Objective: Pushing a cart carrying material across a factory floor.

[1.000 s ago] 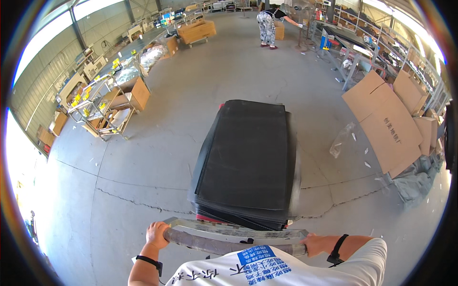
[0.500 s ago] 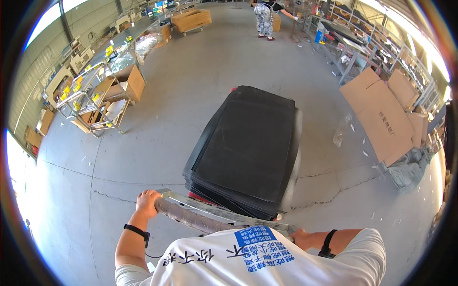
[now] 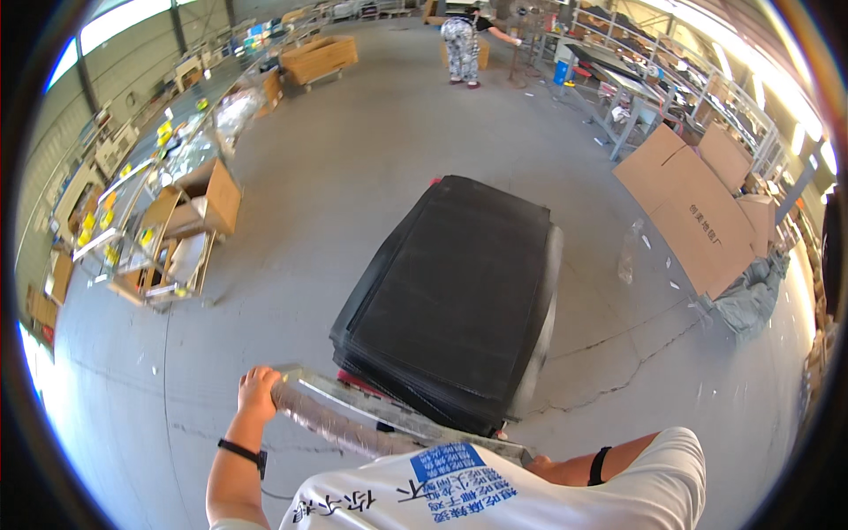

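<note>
A cart's handle frame (image 3: 353, 408) runs crosswise in front of me, its near bar wrapped in grey-brown film. At its left end, my left hand (image 3: 257, 394) is closed round the bar. My right hand (image 3: 542, 465) is at the frame's right end, partly hidden by my white shirt; its visible part looks closed on the frame. Beyond the handle lies a tall stack of black sheets (image 3: 446, 287), somewhat unevenly piled. Bits of red show under it at the near left and far corners.
Left stands a metal trolley (image 3: 168, 291) with cardboard boxes. Farther off is a large wooden-coloured bin (image 3: 318, 58) on wheels. Flattened cardboard (image 3: 689, 212) leans at right beside grey-green sacking (image 3: 751, 300). A person (image 3: 461, 49) in patterned trousers stands far ahead near worktables. Cracks cross the grey floor (image 3: 601, 371).
The trolley, bin and cardboard have shifted left in view, and the far person appears lower and farther left. Both hands stay at the handle, with the black stack still in front.
</note>
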Tool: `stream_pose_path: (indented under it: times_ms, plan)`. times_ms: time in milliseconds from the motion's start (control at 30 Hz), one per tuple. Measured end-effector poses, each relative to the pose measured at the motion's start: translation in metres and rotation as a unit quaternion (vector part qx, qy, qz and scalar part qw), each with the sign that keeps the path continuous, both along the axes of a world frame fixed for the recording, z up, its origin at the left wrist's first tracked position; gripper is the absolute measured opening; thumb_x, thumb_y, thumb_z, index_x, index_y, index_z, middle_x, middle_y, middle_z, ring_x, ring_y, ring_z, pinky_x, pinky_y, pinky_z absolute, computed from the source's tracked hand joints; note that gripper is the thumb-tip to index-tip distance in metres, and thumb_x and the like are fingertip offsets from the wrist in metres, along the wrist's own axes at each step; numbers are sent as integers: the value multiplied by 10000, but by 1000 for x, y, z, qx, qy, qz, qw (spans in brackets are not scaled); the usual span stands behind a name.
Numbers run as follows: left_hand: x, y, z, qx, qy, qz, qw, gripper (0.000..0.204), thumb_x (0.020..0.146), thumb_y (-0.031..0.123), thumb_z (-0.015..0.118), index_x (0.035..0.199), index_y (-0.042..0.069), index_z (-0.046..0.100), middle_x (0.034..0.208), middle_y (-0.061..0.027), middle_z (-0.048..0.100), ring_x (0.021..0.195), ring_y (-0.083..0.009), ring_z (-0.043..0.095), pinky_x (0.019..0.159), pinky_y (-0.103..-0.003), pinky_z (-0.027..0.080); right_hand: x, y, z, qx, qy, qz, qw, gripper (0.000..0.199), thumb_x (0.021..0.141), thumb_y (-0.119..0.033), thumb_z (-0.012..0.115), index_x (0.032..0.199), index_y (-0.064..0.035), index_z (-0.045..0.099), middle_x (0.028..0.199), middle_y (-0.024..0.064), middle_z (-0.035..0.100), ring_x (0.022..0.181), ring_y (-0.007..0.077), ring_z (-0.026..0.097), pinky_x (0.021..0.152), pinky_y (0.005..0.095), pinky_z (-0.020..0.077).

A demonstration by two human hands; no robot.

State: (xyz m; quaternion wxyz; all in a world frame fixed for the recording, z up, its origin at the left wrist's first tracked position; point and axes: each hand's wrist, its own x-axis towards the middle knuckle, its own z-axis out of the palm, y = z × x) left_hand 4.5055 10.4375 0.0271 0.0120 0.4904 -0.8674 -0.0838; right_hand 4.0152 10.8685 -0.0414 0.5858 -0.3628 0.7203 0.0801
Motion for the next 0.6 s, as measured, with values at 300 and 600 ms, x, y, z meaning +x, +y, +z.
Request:
stream_pose_path:
  times_ms: [300,600]
  plan:
    - [-35,-187,-7,-39,8,-73,997,424,665,60,756,1063,163,653,1184,-48,583,1214,-277,506,1023,-448,388,52,-112,-11,9,-15,-49,999,683,752,-489,723,1341,-175,576,1407,208,488,1379,433,334,1133,493,310]
    - [-112,-377,-1,-17,-16,-105,994,385,690,84,755,1052,166,654,1173,-38,590,1224,-265,504,1028,-447,387,28,-283,34,-75,37,81,993,729,664,-397,795,1323,-169,583,1315,167,560,1288,374,464,1049,425,426]
